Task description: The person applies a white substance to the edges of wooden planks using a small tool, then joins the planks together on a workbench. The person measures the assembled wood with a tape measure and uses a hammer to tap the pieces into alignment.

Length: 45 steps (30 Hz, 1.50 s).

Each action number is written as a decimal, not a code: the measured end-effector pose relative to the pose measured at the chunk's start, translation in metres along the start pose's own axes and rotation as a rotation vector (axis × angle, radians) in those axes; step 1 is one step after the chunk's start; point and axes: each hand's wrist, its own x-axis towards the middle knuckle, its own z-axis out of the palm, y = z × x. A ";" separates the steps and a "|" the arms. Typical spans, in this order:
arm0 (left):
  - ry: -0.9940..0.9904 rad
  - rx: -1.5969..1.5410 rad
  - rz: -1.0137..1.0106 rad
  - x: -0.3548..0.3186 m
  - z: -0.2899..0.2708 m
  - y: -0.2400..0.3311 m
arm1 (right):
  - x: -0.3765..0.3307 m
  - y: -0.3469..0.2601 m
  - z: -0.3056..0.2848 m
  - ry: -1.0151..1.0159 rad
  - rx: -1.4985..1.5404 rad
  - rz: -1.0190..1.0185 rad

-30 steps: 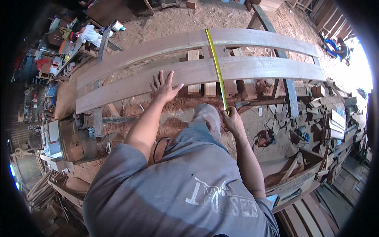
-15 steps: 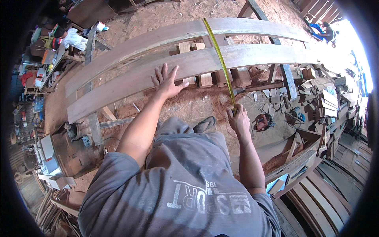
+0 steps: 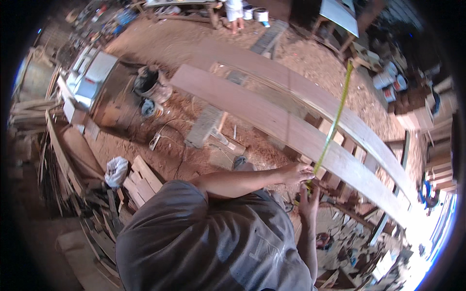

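Observation:
A yellow tape measure (image 3: 333, 127) has its blade drawn out across two long wooden boards, a near board (image 3: 247, 107) and a far board (image 3: 291, 83). The blade's far end sticks out past the far board. My right hand (image 3: 309, 201) is closed round the tape measure's body just below the near board's edge; the fingers mostly hide the body. Right above it, my left hand (image 3: 294, 173) has its fingers closed on the blade near the body.
Trestle supports, one a grey beam (image 3: 206, 127), carry the boards. A dark bucket (image 3: 151, 83) and a smaller paint pail (image 3: 150, 107) stand on the sawdust-covered floor. Cables lie nearby. Wood offcuts (image 3: 141, 182) are piled at left. Another person (image 3: 234, 12) stands at the back.
My left hand has left the near board and come over to the tape beside my right hand. The view has swung left, and the blade now slants more across the boards.

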 end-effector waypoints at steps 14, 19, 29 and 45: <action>0.859 -0.730 -0.135 -0.193 -0.265 -0.069 | 0.143 -0.141 0.168 -0.495 -0.046 -0.318; 0.863 -0.335 -0.257 -0.272 -0.347 -0.132 | 0.223 -0.081 0.182 -0.112 -0.465 -0.571; 0.782 0.092 -0.500 -0.343 -0.431 -0.131 | 0.230 -0.040 0.189 -0.092 -0.652 -0.471; 0.690 0.320 -0.625 -0.357 -0.456 -0.114 | 0.229 -0.043 0.190 -0.079 -0.662 -0.481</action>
